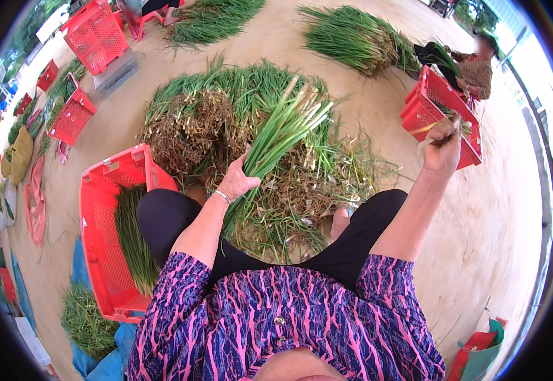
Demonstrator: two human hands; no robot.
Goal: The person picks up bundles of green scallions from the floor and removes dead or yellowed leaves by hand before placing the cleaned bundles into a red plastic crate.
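My left hand [240, 178] is closed around a bunch of long green chive-like stalks [276, 138]. Their pale cut ends point up and to the right, and the leaves trail down between my knees. My right hand [442, 143] is raised off to the right, its soiled fingers curled around a yellowed leaf [423, 129]; a blurred pale bit hangs by it. In front of me is a heap of unsorted stalks with brown roots [186, 119]. Loose trimmings and roots [300, 195] cover the ground between my feet.
A red plastic crate [102, 238] holding green stalks stands against my left knee. Beyond my right hand, a person [476, 71] sits by another red crate [469, 119]. More bundles [348, 40] lie farther off. A green bag [479, 350] stands at lower right.
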